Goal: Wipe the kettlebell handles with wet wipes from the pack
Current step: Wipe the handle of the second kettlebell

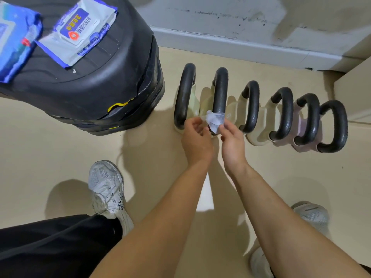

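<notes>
Several kettlebells stand in a row on the floor, each with a black loop handle. The leftmost handle and the second handle are the tallest. A crumpled white wet wipe is pressed against the lower part of the second handle. My right hand pinches the wipe from the right. My left hand touches its left edge with fingertips. A white and blue wet wipe pack lies on top of a black drum at upper left.
A second blue pack lies at the drum's left edge. Smaller kettlebell handles continue to the right toward a beige box. A grey wall and skirting run behind. My white shoes stand on the beige floor.
</notes>
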`<state>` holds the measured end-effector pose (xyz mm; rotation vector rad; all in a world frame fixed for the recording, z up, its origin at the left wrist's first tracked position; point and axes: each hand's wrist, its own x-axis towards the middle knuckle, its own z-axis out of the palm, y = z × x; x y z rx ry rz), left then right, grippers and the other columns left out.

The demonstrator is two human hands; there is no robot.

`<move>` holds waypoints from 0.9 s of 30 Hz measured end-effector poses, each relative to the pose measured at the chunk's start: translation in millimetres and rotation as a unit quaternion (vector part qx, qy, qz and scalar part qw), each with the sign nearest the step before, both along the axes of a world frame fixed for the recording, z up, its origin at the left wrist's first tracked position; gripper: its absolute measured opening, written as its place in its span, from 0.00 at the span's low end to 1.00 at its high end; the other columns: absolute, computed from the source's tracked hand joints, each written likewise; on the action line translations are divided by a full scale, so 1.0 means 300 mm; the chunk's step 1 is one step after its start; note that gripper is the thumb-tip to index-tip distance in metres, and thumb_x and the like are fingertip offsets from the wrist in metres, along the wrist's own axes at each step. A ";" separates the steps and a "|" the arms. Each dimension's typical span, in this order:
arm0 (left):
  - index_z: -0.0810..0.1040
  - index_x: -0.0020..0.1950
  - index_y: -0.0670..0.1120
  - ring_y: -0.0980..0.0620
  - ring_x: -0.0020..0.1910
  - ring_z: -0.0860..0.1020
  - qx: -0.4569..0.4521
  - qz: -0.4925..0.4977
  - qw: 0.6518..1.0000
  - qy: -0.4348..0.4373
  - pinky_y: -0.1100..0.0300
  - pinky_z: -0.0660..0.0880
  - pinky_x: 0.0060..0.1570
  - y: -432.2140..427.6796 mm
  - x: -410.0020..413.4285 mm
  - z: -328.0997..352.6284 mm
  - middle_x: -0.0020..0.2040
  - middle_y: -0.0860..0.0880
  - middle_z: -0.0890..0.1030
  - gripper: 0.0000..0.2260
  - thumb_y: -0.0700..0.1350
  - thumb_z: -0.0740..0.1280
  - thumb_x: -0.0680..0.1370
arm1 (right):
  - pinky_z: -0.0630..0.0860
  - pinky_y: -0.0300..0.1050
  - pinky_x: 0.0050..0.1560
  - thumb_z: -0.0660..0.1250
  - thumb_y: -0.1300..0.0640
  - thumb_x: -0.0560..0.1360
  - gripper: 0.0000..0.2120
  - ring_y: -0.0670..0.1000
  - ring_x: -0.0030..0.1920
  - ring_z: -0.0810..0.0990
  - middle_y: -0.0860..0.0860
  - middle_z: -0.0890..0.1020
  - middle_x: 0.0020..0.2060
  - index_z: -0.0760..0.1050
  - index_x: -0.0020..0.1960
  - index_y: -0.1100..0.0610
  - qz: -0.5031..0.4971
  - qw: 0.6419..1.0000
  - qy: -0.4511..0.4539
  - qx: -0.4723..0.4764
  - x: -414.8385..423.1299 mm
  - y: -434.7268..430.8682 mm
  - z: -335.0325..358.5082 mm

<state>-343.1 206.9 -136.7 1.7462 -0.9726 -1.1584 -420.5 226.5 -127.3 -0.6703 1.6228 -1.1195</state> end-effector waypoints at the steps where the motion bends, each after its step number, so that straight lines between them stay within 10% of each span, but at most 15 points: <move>1: 0.77 0.56 0.49 0.58 0.48 0.81 -0.013 -0.014 1.000 -0.020 0.67 0.75 0.50 0.005 -0.008 0.011 0.50 0.55 0.82 0.11 0.36 0.64 0.78 | 0.74 0.28 0.47 0.57 0.68 0.81 0.16 0.38 0.45 0.83 0.51 0.85 0.48 0.80 0.63 0.64 -0.003 1.000 -0.023 -0.002 -0.005 -0.009 0.010; 12: 0.80 0.51 0.46 0.55 0.45 0.81 0.062 -0.025 0.993 0.093 0.59 0.77 0.51 -0.045 0.016 0.017 0.46 0.52 0.84 0.07 0.49 0.67 0.79 | 0.79 0.38 0.52 0.64 0.58 0.80 0.15 0.47 0.47 0.85 0.56 0.85 0.48 0.78 0.61 0.67 -0.007 0.998 -0.067 -0.021 -0.029 -0.054 -0.011; 22: 0.83 0.57 0.46 0.69 0.39 0.78 -0.023 -0.029 0.999 -0.015 0.77 0.72 0.44 0.002 0.021 0.012 0.42 0.60 0.81 0.09 0.39 0.68 0.78 | 0.78 0.46 0.66 0.67 0.60 0.81 0.13 0.44 0.58 0.84 0.48 0.86 0.57 0.82 0.64 0.54 -0.137 0.990 0.041 0.002 0.025 0.043 -0.075; 27: 0.83 0.59 0.48 0.55 0.42 0.80 -0.031 -0.133 0.986 -0.092 0.62 0.75 0.47 0.031 0.055 -0.042 0.44 0.53 0.84 0.11 0.42 0.66 0.79 | 0.71 0.26 0.57 0.60 0.58 0.84 0.16 0.31 0.56 0.79 0.38 0.84 0.56 0.79 0.69 0.51 -0.032 0.987 0.158 -0.022 0.016 0.056 -0.101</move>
